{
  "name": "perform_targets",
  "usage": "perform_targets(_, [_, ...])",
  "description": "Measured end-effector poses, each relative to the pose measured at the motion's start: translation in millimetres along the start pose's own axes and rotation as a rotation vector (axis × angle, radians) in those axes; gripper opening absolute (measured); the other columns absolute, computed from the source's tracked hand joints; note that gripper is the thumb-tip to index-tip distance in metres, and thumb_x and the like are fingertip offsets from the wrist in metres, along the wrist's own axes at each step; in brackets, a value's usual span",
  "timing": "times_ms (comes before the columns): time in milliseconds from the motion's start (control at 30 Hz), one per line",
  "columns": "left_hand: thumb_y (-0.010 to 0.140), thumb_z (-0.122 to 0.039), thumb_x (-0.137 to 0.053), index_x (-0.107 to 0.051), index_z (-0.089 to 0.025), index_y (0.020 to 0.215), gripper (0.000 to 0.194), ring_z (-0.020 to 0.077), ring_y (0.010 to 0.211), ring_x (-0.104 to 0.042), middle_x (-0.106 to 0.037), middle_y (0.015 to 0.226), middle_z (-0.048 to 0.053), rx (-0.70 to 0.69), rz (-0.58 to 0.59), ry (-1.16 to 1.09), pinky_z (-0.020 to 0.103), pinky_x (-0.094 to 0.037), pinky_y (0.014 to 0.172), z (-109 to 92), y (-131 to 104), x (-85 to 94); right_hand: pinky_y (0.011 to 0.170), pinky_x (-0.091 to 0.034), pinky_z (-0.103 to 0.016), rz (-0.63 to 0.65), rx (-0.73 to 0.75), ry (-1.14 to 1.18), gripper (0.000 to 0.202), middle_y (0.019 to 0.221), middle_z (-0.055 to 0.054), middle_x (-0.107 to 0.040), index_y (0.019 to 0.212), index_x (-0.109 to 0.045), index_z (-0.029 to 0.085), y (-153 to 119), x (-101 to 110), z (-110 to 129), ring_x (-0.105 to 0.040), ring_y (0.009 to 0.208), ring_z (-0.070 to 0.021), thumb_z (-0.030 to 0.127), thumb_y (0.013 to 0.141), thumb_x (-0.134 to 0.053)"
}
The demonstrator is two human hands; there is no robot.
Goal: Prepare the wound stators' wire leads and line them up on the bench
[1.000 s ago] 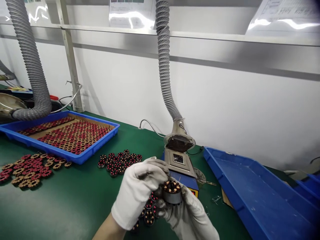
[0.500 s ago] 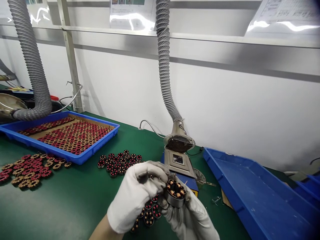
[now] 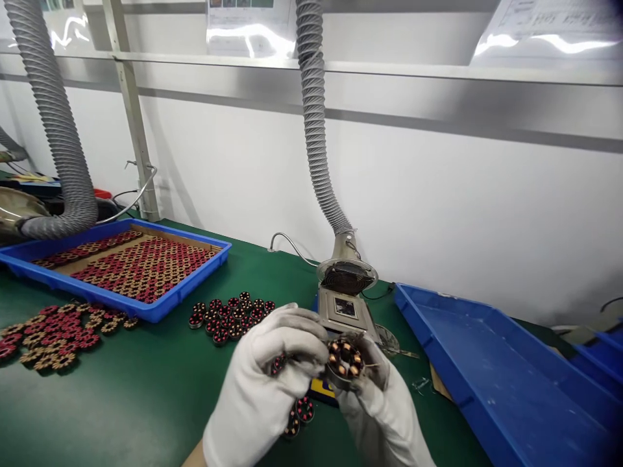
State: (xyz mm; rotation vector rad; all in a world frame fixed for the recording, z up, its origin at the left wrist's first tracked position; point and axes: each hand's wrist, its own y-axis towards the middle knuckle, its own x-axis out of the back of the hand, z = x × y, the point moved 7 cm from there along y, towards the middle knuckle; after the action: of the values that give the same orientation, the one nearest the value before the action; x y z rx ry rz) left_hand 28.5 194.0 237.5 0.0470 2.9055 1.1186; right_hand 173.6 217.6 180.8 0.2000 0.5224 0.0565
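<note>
Right grip (image 3: 389, 402) holds a wound stator (image 3: 333, 375); left grip (image 3: 257, 383) curls beside it, its hold unclear. Seemingly partway: dark-rimmed stators (image 3: 220, 336) centre-left, rimless cores (image 3: 86, 340) lower left.

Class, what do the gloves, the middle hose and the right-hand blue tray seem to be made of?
Gloves: probably cloth, matt white; soft creases show.
Middle hose: flexible plastic or foil, dull grey; close ribs, exact material uncertain.
Right-hand blue tray: likely moulded plastic, smooth, faintly glossy; even colour, thick rim.
</note>
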Motion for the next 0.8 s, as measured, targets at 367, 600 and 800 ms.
perform_targets(367, [0.071, -0.028, -0.064, -0.066, -0.013, 0.086, 0.022, 0.0238, 0.091, -0.059, -0.066, 0.088, 0.009, 0.539, 0.017, -0.542, 0.03, -0.046, 0.083, 49, -5, -34.9, 0.081, -0.051, -0.036, -0.024, 1.098, -0.874, 0.047, 0.111, -0.007, -0.057, 0.104, -0.057, 0.022, -42, -30, 23, -0.059, 0.098, -0.022, 0.0, 0.063, -0.064])
perform_targets(600, [0.062, -0.022, -0.07, -0.067, -0.017, 0.079, 0.019, 0.0204, 0.088, -0.061, -0.067, 0.085, 0.005, 0.419, -0.294, -0.632, 0.026, -0.047, 0.082, 48, -2, -11.4, 0.065, -0.053, -0.023, -0.249, 1.037, -0.686, 0.046, 0.104, -0.005, -0.057, 0.099, -0.053, 0.022, -38, -15, 37, -0.061, 0.089, -0.0158, 0.0, 0.061, -0.067])
perform_targets(800, [0.059, -0.005, -0.062, -0.068, -0.014, 0.072, 0.017, 0.0128, 0.065, -0.061, -0.068, 0.071, 0.004, 0.566, -0.245, -0.473, 0.017, -0.049, 0.064, 51, -8, -17.8, 0.071, -0.052, -0.025, -0.259, 1.088, -0.733, 0.042, 0.104, -0.005, -0.058, 0.094, -0.055, 0.021, -43, -19, 32, -0.06, 0.093, -0.0164, -0.001, 0.06, -0.067])
